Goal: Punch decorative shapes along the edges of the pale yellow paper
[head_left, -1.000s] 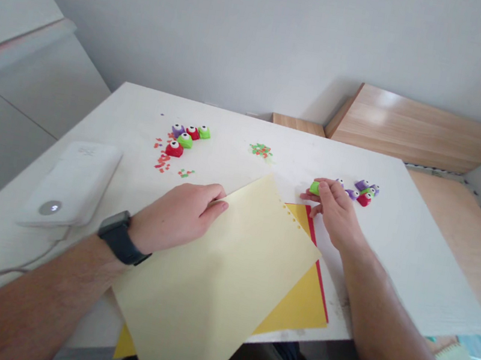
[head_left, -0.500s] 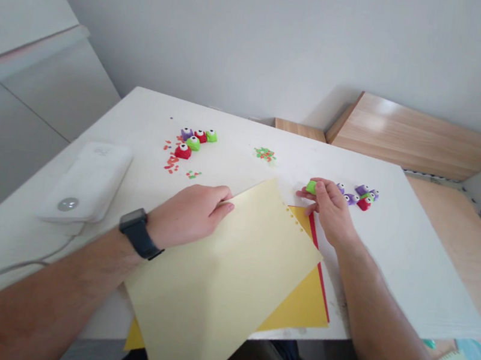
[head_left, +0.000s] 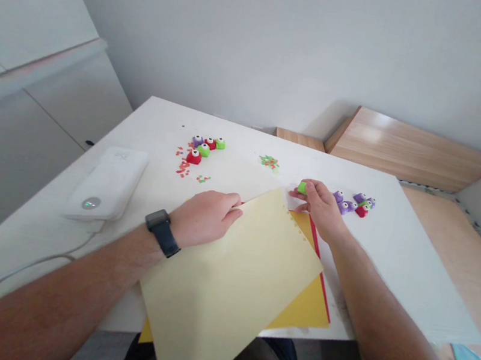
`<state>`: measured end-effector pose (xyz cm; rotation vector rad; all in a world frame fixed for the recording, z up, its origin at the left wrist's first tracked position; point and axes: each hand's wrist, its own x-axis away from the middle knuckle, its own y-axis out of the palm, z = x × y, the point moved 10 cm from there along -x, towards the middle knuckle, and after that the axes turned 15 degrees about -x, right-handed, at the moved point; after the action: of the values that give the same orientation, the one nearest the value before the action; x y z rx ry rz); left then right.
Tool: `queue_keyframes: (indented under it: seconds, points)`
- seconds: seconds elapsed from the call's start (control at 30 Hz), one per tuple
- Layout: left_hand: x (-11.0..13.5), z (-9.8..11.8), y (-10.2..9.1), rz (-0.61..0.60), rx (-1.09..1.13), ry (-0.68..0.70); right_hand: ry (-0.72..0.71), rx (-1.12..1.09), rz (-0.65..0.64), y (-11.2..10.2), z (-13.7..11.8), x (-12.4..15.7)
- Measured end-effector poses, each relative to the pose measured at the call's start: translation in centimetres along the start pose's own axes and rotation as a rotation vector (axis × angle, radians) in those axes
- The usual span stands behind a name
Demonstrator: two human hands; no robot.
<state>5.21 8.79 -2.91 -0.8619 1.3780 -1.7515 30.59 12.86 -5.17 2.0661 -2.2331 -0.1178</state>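
Right hand grasped the green punch on the surface just right of frame centre, beside the top corner of the pale yellow sheet, long axis lower left to upper right; left hand, nearer, pinched its upper edge.

No text can be read anywhere; a faint mark on the white device is too blurred.
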Motion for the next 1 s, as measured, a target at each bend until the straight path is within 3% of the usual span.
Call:
queue_keyframes:
  seconds: [0.3, 0.43, 0.77, 1.0]
  points:
    - [-0.1, 0.1, 0.1, -0.013, -0.021, -0.001, 0.003, 0.007, -0.014, 3.2, 0.8, -4.1]
    - [0.0, 0.0, 0.1, -0.014, -0.008, -0.007, -0.023, 0.032, -0.008, 3.6, 0.4, -4.7]
    - [0.2, 0.3, -0.1, 0.016, 0.011, 0.026, -0.086, 0.05, -0.004, 0.4, -3.2, -0.6]
    - [0.2, 0.3, -0.3, -0.005, 0.022, 0.014, -0.105, 0.029, -0.002, -0.9, -2.3, 1.5]
